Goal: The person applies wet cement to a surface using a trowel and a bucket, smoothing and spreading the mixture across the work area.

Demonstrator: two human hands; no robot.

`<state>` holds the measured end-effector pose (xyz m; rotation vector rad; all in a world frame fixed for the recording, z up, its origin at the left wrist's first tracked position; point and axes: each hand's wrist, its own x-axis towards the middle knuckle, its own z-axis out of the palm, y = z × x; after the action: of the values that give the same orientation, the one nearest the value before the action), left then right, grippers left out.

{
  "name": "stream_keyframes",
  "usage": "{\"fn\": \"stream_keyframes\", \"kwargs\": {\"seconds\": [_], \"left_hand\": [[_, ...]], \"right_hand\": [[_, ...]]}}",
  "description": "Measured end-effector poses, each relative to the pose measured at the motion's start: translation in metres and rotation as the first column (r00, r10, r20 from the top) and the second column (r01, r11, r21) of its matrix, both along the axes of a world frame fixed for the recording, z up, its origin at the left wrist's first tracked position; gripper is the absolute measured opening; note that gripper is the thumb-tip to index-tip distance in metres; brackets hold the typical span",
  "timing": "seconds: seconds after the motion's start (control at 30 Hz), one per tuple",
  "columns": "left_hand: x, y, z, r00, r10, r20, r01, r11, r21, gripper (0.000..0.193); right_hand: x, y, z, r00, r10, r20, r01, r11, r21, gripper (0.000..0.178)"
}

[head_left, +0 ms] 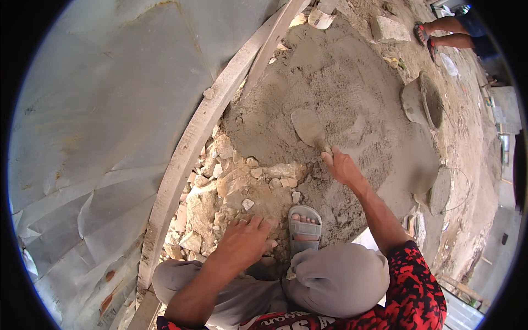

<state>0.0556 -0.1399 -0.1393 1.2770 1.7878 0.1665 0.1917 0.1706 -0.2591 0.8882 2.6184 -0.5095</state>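
Observation:
My right hand (345,166) is closed round the handle of a trowel (307,126). The trowel's rounded blade lies against a broad spread of wet grey mortar (352,82) and is smeared with it. My left hand (246,241) hangs over the stony ground beside my sandalled foot (305,228), fingers apart and holding nothing. Close to its fingertips lies a small pale stone (248,204). Broken rubble (220,165) borders the mortar on the near left.
A wooden beam (187,135) and metal sheeting (110,99) run along the left. Mortar-coated buckets (413,102) (439,192) sit at the right, one tipped over. A white pail (321,18) stands at the far edge. Another person's legs (448,33) show at upper right.

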Motion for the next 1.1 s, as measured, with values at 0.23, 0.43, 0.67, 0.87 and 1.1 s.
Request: {"fn": "stream_keyframes", "kwargs": {"seconds": [0.23,0.43,0.67,0.87,1.1], "left_hand": [[-0.017,-0.006,0.012,1.000,-0.002,0.012,0.003,0.999,-0.052,0.055],[-0.004,0.010,0.006,0.998,-0.033,0.047,0.034,0.999,-0.025,0.056],[-0.013,0.016,-0.006,1.000,-0.017,0.024,0.017,1.000,-0.002,0.057],[-0.013,0.021,-0.018,0.997,-0.021,0.075,0.019,1.000,0.023,0.055],[-0.025,0.033,-0.051,0.996,-0.063,0.062,0.065,0.997,-0.043,0.057]], "right_hand": [[0.060,-0.036,0.027,0.994,-0.012,0.112,0.030,0.987,-0.161,0.043],[0.094,-0.036,-0.005,0.765,-0.642,-0.047,0.591,0.730,-0.344,0.050],[0.058,0.011,0.001,0.985,-0.170,0.006,0.170,0.985,-0.013,0.045],[0.139,0.117,0.037,0.823,-0.544,-0.162,0.567,0.793,0.223,0.046],[0.300,0.170,0.154,0.395,-0.647,-0.653,0.919,0.292,0.266,0.036]]}}
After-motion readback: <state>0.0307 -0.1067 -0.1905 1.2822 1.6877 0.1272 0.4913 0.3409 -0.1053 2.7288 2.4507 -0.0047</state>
